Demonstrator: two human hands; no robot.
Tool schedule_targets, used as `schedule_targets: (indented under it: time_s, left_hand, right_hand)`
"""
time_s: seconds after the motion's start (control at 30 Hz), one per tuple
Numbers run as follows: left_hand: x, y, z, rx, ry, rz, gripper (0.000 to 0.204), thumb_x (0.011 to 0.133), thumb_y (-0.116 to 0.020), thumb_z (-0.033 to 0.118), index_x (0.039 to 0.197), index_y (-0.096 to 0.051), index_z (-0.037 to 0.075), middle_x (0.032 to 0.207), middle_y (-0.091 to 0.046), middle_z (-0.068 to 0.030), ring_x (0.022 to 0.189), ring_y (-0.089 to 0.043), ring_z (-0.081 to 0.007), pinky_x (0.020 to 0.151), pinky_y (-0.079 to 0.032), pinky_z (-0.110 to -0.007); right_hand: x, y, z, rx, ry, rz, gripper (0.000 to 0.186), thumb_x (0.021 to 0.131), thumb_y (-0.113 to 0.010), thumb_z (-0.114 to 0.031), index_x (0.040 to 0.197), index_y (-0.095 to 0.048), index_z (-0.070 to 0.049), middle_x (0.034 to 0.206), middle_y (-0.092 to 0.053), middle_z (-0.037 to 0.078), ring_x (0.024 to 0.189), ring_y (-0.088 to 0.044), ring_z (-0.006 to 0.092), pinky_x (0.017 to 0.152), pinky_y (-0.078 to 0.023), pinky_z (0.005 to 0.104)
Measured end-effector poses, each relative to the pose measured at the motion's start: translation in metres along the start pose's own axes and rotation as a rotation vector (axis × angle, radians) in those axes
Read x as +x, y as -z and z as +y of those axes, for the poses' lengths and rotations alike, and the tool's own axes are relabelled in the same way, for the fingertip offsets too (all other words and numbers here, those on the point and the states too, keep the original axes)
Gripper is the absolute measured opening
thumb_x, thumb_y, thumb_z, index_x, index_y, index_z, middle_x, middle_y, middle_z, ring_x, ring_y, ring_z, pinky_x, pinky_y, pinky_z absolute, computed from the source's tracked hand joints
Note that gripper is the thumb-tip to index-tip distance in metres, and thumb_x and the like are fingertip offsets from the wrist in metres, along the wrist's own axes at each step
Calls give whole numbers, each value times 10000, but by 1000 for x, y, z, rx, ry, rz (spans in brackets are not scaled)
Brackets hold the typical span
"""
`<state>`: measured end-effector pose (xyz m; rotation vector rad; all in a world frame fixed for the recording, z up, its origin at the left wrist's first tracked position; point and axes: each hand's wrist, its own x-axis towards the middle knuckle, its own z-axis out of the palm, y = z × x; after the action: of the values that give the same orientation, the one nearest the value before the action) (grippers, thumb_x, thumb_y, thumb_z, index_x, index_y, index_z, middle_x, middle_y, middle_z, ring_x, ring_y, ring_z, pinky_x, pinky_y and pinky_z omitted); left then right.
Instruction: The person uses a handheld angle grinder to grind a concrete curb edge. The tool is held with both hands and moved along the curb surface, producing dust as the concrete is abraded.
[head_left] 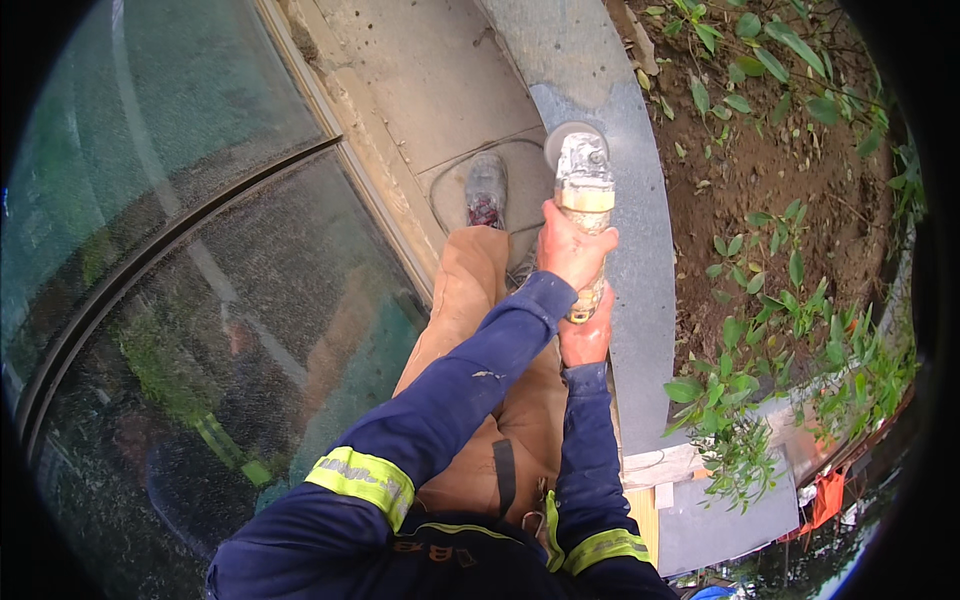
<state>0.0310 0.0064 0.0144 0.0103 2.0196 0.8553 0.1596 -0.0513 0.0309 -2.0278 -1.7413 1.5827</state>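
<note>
My left hand (570, 245) is closed around the body of a dusty, pale-coated angle grinder (583, 165). Below it, my right hand (585, 335) grips the tool's rear end, partly hidden behind my left forearm. The grinder's round disc (560, 137) is over a curved grey stone coping (625, 300), at the edge of a bluish, smoother patch; whether it touches the surface I cannot tell.
A dark glass wall (180, 330) with a frame is at left. My shoe (486, 185) stands on paving (430, 60) beside a cord. A soil bed (730, 160) with plants lies right. Boards and a grey slab (725, 510) are lower right.
</note>
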Motion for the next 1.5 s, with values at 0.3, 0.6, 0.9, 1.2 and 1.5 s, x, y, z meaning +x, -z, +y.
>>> schedule_targets:
  time_s: [0.3,0.6,0.9,1.2,1.5]
  left_hand:
    - [-19,-9,-1,2,53,-95,713,668,-813,275,1155,-412,-56,1019,-664,-285,974,-667,-425,866,-513,-457]
    - [0,3,9,20,21,-17,692,664,-829,268,1132,-431,-51,1020,-669,-263,970,-680,-392,857,-521,-433]
    - [-18,-11,3,23,51,-100,698,673,-823,268,1146,-425,-55,1029,-666,-257,967,-674,-392,874,-514,-444]
    - [-4,-9,6,-7,5,-59,706,669,-817,277,1138,-416,-66,1023,-663,-280,977,-666,-422,861,-515,-454]
    - [-9,-21,5,40,1,-81,713,668,-814,295,1137,-413,-62,1000,-672,-274,960,-672,-424,859,-515,-457]
  right_hand:
    - [-17,11,7,-13,-30,46,858,663,-786,-72,1407,-360,-50,1096,-657,228,1017,-665,380,856,-521,437]
    - [-1,1,-14,-10,-41,2,819,669,-767,-63,1393,-383,-67,1048,-670,220,977,-679,364,841,-524,426]
    - [-18,15,-2,3,-46,47,820,680,-773,-66,1394,-372,-48,1064,-664,222,972,-677,361,834,-523,427]
    - [0,9,-4,31,-63,8,843,674,-788,-82,1404,-368,-65,1055,-667,220,977,-674,360,841,-522,425]
    - [-2,14,4,41,-48,54,839,657,-782,-68,1391,-377,-55,1093,-654,200,993,-669,323,854,-518,406]
